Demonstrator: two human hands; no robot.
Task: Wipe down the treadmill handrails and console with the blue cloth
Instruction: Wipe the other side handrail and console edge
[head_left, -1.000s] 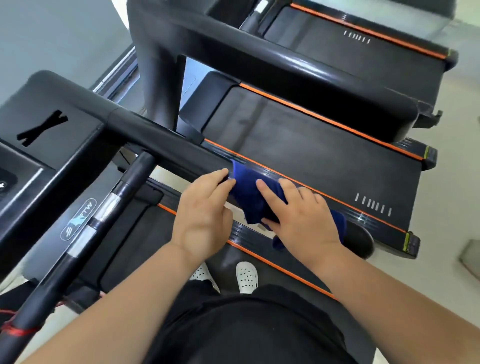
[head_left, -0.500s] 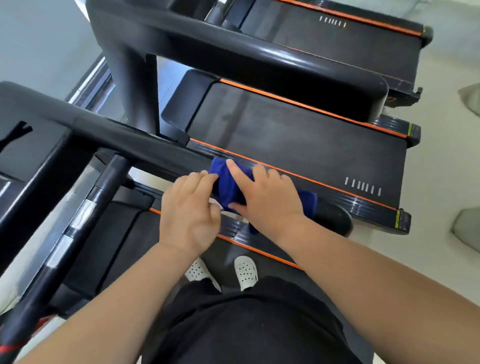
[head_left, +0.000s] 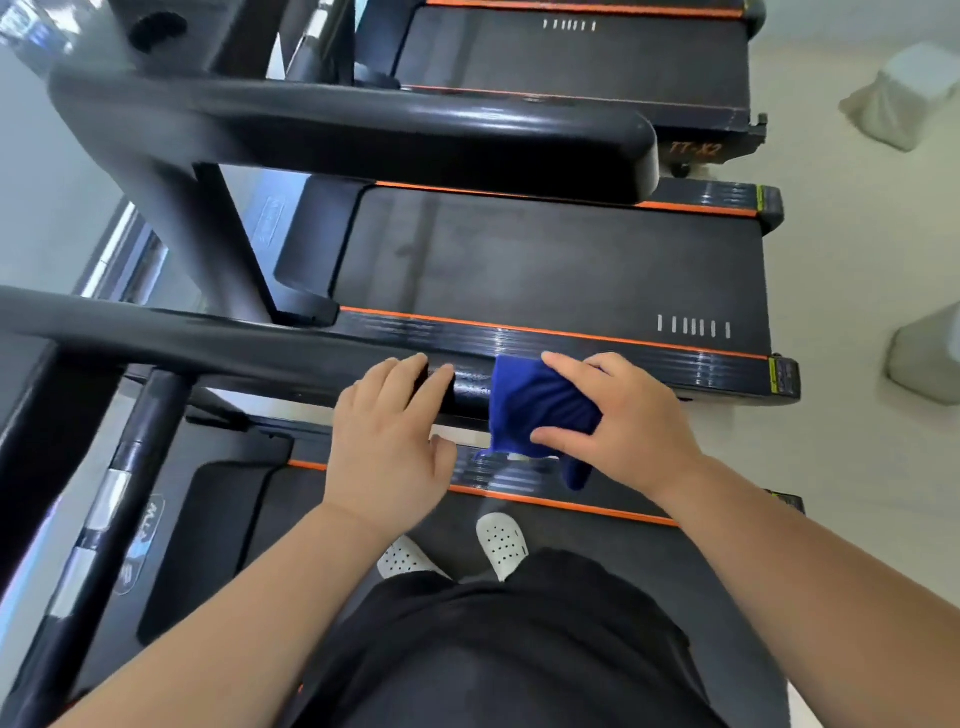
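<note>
The blue cloth (head_left: 540, 410) is draped over the outer end of the black right handrail (head_left: 249, 348) of the treadmill I stand on. My right hand (head_left: 623, 426) presses on the cloth, fingers spread around it and the rail. My left hand (head_left: 389, 441) rests on the bare rail just left of the cloth, fingers curled over the top. A thin black bar with silver bands (head_left: 98, 530) runs down the left. The console lies at the far left edge, mostly out of view.
A second treadmill (head_left: 545, 260) with orange-edged belt stands right beside the rail, its thick black handrail (head_left: 363, 124) above. A third treadmill (head_left: 571, 52) lies beyond. Grey blocks (head_left: 904, 93) sit on the pale floor at right. My white shoes (head_left: 498, 540) stand on the belt.
My right hand has slid the cloth outward along the rail, away from my left hand, opening a gap between them. The camera has tilted, so the console has left the view.
</note>
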